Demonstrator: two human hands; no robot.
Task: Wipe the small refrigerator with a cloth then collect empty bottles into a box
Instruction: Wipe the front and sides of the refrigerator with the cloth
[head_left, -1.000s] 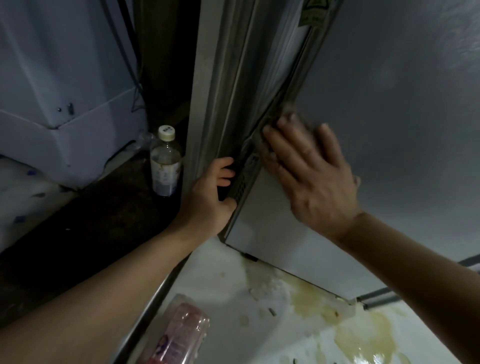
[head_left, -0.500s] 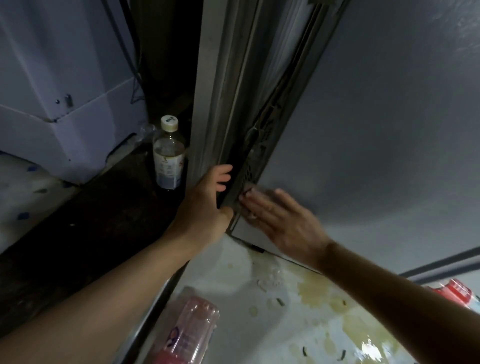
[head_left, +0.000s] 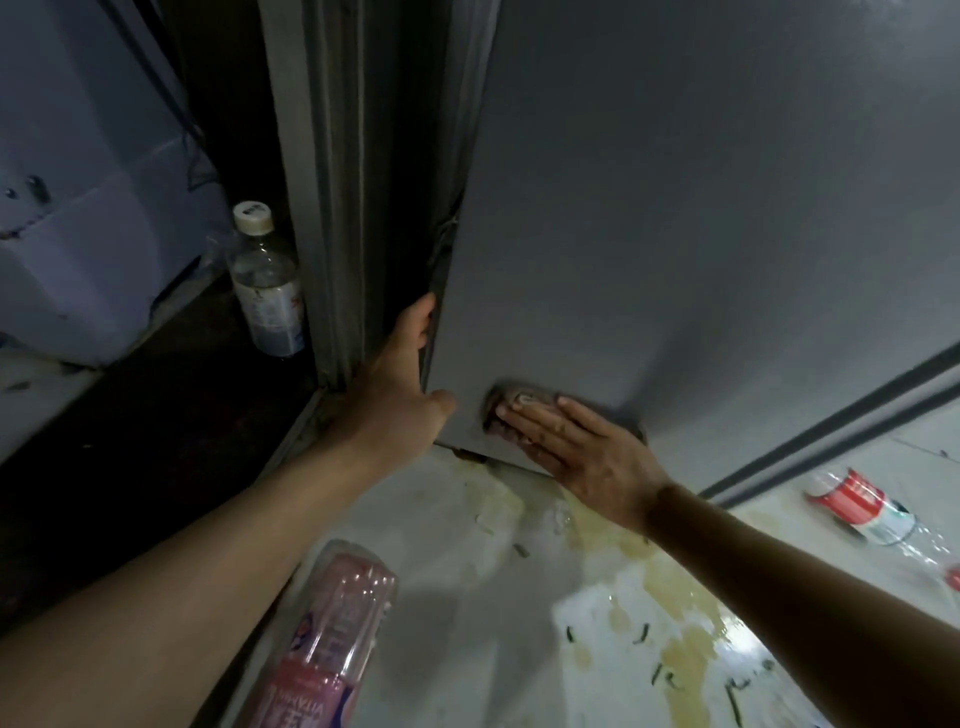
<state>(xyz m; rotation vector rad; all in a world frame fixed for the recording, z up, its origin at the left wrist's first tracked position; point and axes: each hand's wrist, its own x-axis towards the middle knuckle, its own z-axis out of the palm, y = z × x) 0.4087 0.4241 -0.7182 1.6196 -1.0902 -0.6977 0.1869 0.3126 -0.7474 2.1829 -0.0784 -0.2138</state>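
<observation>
The small refrigerator (head_left: 675, 234) shows its grey side panel, filling the upper right. My left hand (head_left: 400, 384) grips the panel's rear corner edge near the bottom, fingers curled behind it and thumb on the face. My right hand (head_left: 582, 452) lies flat with straight fingers, pressing a small dark cloth (head_left: 506, 402) against the panel just above its bottom edge. A clear bottle with a white cap (head_left: 267, 291) stands upright in the dark gap to the left. A pink bottle (head_left: 332, 639) lies on the white surface below my left arm. A red-labelled bottle (head_left: 862, 506) lies at the right.
The white surface (head_left: 467, 571) under the refrigerator carries a yellow spill (head_left: 675, 597) and small dark specks. A white appliance (head_left: 78, 208) stands at the far left beyond a dark floor strip. A grey frame (head_left: 332, 208) runs vertically beside the refrigerator.
My right hand has slid with the cloth down the refrigerator's side, then a little right along the bottom edge. My left hand keeps its grip on the corner edge.
</observation>
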